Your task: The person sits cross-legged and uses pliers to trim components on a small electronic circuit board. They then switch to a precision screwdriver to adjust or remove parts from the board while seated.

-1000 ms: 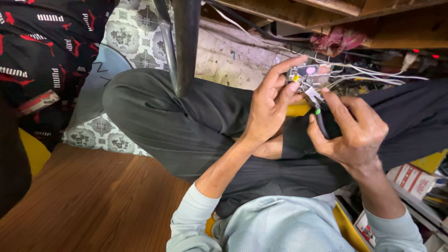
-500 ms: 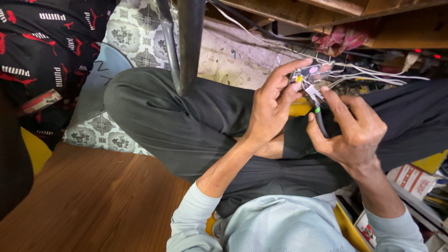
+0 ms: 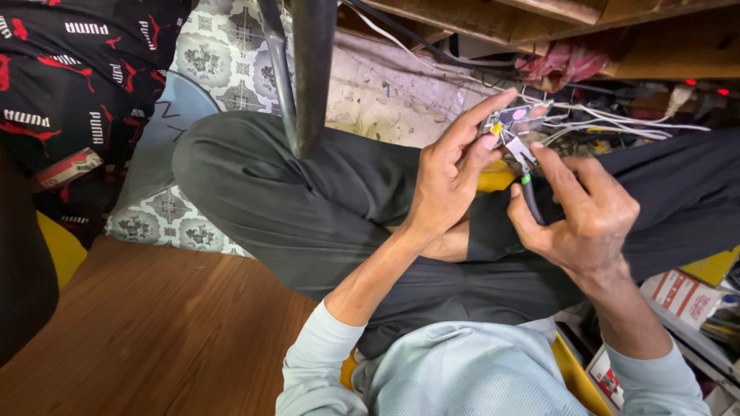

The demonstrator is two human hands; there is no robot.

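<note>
Head view, one lot: small electronic module [image 3: 510, 119] with white wires [image 3: 617, 123] fanning off to the right, held above the lap of a seated person in dark grey trousers [image 3: 308, 208]. Left hand [image 3: 451, 173] pinches the module between thumb and extended fingers. Right hand [image 3: 582, 212] grips a thin dark tool [image 3: 530, 196] with a green band, its light tip touching the module's underside. Surroundings: a dark metal leg [image 3: 312, 69] crossing in front of the knee, patterned cushion [image 3: 216, 54] behind, black fabric with red marks [image 3: 69, 77] at left, wooden floor [image 3: 154, 331] below, printed cartons [image 3: 686, 296] at right.
</note>
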